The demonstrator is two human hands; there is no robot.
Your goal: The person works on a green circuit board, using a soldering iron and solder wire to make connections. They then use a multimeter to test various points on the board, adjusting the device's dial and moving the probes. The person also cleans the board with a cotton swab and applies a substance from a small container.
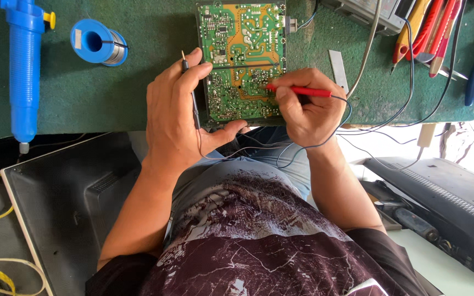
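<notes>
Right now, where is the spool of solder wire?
In the head view, the blue solder spool lies upper left on the green mat, between the blue desoldering pump and the circuit board.

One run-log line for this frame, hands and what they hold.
left hand: holds black probe, tip up | right hand: red probe on green circuit board

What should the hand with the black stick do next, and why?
Probably bring the black probe down onto the green board. The right hand has the red probe touching the board, while the left hand holds its tip up beside the board's edge.
</notes>
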